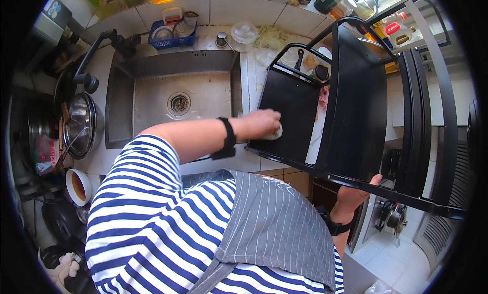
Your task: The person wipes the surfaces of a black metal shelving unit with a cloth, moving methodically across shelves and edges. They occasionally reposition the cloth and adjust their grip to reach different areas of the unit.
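Observation:
A black metal shelf rack (354, 103) stands tilted at the right, with flat panels and tubular rails. My left hand (263, 124), its arm crossing the front of the sink, is closed around a small white cloth or sponge (279, 132). It presses this on the rack's nearest-left black panel (289, 111); the hand is slightly blurred. At the lower right, my right hand (356, 195) holds the rack's bottom rail (343, 179) from below, its thumb showing over the edge and most fingers hidden. Both wrists wear black bands.
A steel sink (152, 99) with a drain lies left of the rack. Behind it are a blue basket (171, 41) and a glass lid (244, 32). Steel bowls (80, 126) and a white bowl of brown liquid (78, 187) stand left. Raw meat (323, 97) shows behind the rack.

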`<state>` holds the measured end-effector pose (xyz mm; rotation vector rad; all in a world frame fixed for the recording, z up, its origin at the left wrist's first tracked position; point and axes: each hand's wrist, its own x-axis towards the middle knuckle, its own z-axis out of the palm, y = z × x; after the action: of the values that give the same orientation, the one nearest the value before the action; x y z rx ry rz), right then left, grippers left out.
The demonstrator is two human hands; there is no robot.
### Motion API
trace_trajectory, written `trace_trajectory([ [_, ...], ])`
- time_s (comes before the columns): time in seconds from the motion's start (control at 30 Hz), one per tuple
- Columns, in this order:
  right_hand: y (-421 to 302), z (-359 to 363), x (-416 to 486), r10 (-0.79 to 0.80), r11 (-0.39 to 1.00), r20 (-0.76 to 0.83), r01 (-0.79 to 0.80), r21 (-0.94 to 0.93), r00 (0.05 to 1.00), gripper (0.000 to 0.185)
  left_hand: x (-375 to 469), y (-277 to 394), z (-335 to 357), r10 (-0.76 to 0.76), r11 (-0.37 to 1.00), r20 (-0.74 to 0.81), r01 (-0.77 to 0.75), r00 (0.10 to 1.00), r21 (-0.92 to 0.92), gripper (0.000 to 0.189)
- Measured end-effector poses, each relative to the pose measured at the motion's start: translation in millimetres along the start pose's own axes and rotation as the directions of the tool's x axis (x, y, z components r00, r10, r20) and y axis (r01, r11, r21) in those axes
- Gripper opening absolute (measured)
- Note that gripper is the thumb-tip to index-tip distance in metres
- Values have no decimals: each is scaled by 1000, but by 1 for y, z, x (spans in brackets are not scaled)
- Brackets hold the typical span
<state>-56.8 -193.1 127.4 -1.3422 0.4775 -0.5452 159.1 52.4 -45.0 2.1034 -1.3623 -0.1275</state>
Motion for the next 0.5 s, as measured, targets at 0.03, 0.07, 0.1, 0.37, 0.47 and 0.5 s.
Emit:
trace_trajectory([
  [0.03, -2, 3, 0, 21, 1000, 27, -21, 7, 999, 76, -4, 5, -3, -9, 993, 82, 18, 997, -116, 8],
  [0.07, -4, 6, -2, 41, 999, -67, -42, -25, 997, 77, -3, 3, -6, 7, 1000, 73, -9, 997, 19, 8],
  [0.1, -5, 9, -2, 66, 998, -143, -64, 24, 987, 78, 2, -2, -8, -87, 986, -68, 95, 994, 135, 8],
  [0.37, 2, -14, 0, 24, 999, 16, -23, -25, 1000, 74, -11, 3, -9, -3, 999, 113, 8, 994, -42, 7],
  [0.47, 13, -37, 6, -145, 901, 213, 218, -374, 966, 62, -8, -10, -7, -238, 950, -222, 274, 945, 149, 8],
  [0.5, 17, -45, 7, -154, 897, 240, 238, -372, 958, 59, -1, -17, -8, -508, 860, -257, 466, 822, -207, 9],
])
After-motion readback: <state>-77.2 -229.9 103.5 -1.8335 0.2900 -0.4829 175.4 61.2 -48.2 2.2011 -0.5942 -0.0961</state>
